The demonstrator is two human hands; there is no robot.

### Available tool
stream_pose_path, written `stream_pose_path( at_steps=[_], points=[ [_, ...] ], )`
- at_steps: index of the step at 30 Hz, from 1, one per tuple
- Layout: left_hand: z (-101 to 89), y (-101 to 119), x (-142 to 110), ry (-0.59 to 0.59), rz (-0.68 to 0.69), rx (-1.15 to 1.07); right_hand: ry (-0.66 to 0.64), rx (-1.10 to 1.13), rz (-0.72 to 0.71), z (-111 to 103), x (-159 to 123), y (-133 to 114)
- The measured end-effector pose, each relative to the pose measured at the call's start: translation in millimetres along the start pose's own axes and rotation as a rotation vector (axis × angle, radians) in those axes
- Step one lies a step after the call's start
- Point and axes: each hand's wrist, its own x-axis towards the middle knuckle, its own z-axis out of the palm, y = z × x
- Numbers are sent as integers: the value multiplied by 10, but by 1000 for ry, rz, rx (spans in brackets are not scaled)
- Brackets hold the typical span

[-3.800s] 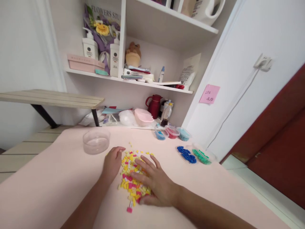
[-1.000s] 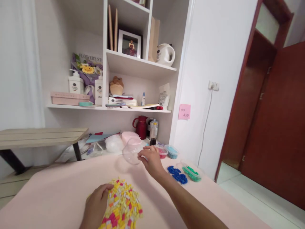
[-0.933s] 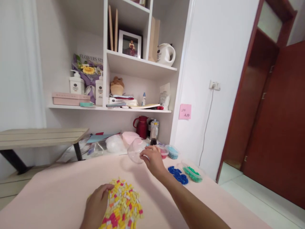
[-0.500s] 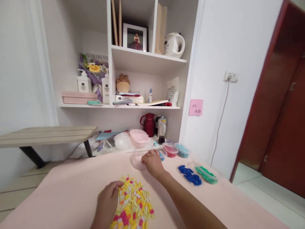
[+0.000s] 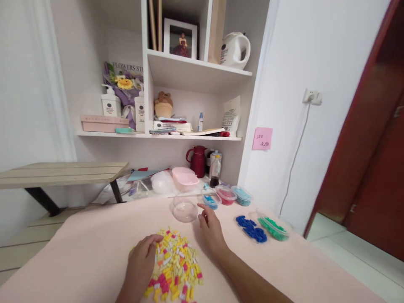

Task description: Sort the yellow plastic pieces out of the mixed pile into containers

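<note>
Yellow and pink pieces (image 5: pixel 176 263): a loose heap, with some white and orange among them, spread on the pink-covered tabletop (image 5: pixel 78 252) between the two hands and on the near side of the bowl.
Heap's long axis: roughly near to far, narrowing at the far end; single pieces point every way.
Clear bowl (image 5: pixel 184 218): on the far part of the tabletop, upright, opening upward; round, so it has no long axis and points to neither side.
Bowl from the right fingers: directly left, just beside their tips; whether they touch the rim I cannot tell.
Nearer hand: the right hand (image 5: pixel 213 232); from the left hand (image 5: pixel 141 257) the bowl lies far and to the right.
Right fingers: loosely parted, forefinger stretched toward the far left, nothing seen in them.
Left fingers: gently bent at the heap's left edge, tips toward the far right; whether anything sits under them is hidden.
Blue and green to the right: dark blue pieces (image 5: pixel 251 229) and green pieces (image 5: pixel 272 225) lie beyond the right forearm, well apart from the heap.
</note>
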Motion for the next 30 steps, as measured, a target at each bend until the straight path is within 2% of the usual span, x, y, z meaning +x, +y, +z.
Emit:
stream_pose_path(
  at_steps=[5, 10, 13, 19, 24, 30],
  points=[
    [-9, 4, -4, -3, 22, 46, -232, -160, -1, 73, -54, -59],
    [-10, 19, -14, -29, 8, 62, -320, -270, -7, 61, 0, -87],
    [-20, 54, -30, -29, -5, 64, -360, -231, -38, 10, 38, -81],
    [-36, 102, -35, -49, -37, 75, -257, 30, -18, -95, 60, -121],
    [-31, 95, -29, -52, -55, 61, -436, 65, 47, -103, 22, -42],
    [-41, 146, -52, -56, -78, 57, -550, 80, 10, -139, 38, 57]
  ],
)
